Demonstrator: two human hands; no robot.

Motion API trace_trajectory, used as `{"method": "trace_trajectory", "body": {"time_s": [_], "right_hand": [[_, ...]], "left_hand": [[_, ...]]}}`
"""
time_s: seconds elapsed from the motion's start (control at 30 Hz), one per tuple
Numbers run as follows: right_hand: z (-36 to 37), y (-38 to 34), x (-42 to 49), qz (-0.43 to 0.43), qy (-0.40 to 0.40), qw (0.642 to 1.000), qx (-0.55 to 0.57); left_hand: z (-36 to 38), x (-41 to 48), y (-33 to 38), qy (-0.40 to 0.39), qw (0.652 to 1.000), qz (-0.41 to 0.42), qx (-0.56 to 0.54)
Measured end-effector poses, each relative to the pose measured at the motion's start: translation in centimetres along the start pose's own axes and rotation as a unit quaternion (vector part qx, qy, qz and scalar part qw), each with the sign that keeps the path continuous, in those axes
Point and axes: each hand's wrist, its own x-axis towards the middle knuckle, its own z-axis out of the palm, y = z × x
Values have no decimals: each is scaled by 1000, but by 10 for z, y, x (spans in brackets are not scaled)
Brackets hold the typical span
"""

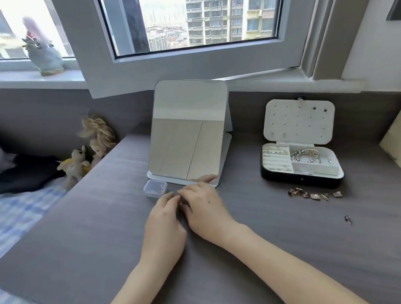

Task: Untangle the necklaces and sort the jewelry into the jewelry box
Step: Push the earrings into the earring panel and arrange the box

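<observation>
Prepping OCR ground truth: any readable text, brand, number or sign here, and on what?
No readable text anywhere.
Jewelry box, clear plastic case, mirror: no print visible.
Jewelry piece being worked, loose charms: too small to tell.
Buildings outside: blurred, no signs legible.

I count jewelry box (302, 179): one. Standing mirror (186, 141): one. Small clear case (155, 187): one. Gold pieces (315, 196) in a row: about six; I cannot separate them exactly. Lone dark piece (348, 220): one. Toys: two, a plush animal (74, 164) and a doll (99, 139). Figurine (44, 54): one. My hands: two, left hand (163, 226), right hand (205, 210).
</observation>
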Motion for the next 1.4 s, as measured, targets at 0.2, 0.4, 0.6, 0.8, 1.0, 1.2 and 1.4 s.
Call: {"method": "trace_trajectory", "body": {"time_s": [0.2, 0.4, 0.6, 0.8, 1.0, 1.2, 1.4], "right_hand": [[-16, 15, -17, 69, 40, 993, 84], [-56, 49, -62, 150, 72, 977, 129], [-88, 79, -100, 210, 93, 964, 131], [-90, 88, -107, 206, 107, 962, 141], [-89, 92, -109, 208, 108, 960, 153], [-87, 90, -109, 208, 116, 960, 146], [-90, 85, -111, 183, 147, 961, 144]], "left_hand": [[5, -5, 25, -35, 995, 20, -96], [33, -12, 76, -91, 977, 68, -182], [63, -8, 113, -171, 945, 81, -268], [57, 8, 105, -198, 928, 74, -306], [10, 33, 38, 73, 997, 30, -10], [-6, 49, -15, 15, 985, -104, 137], [-8, 43, 13, 48, 998, -25, 29]]}}
